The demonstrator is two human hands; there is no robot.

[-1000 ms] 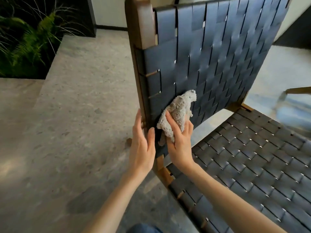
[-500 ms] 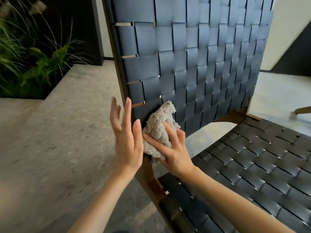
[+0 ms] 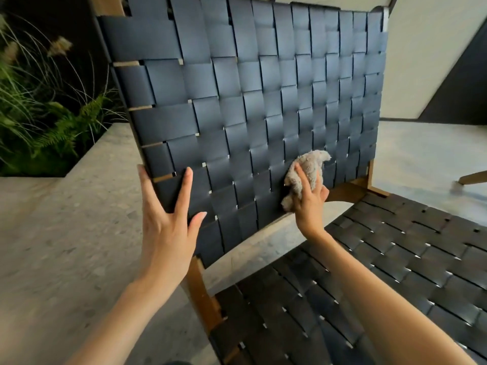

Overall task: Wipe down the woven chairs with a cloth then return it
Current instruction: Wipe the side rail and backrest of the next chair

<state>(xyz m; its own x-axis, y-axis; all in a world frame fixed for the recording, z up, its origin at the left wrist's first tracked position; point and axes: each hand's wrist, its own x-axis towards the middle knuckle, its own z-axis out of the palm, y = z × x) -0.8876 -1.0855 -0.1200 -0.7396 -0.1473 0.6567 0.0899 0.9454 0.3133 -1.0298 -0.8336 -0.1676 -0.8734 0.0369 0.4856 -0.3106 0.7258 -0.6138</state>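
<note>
- The floor is grey speckled stone and lies under and around everything.
- The woven chair fills most of the view. Its backrest of dark crossed straps stands upright, and its seat, of the same weave, lies low on the right.
- The wooden frame of the chair shows at the left post, below the backrest, and at the lower right corner of the backrest.
- Green plants with ferns and thin grasses stand at the left, behind the floor edge.
- The left hand is open, with straight, spread fingers. It rests flat on the lower left edge of the backrest: one finger lies along the outer side, the others and the thumb touch the straps. It holds nothing.
- The right hand grips the cloth, its fingers curled over it, and presses it against the lower right part of the backrest.
- The cloth is grey-beige, fluffy and bunched. It touches the straps just above the bottom rail, and its upper end sticks out above the fingers.
</note>
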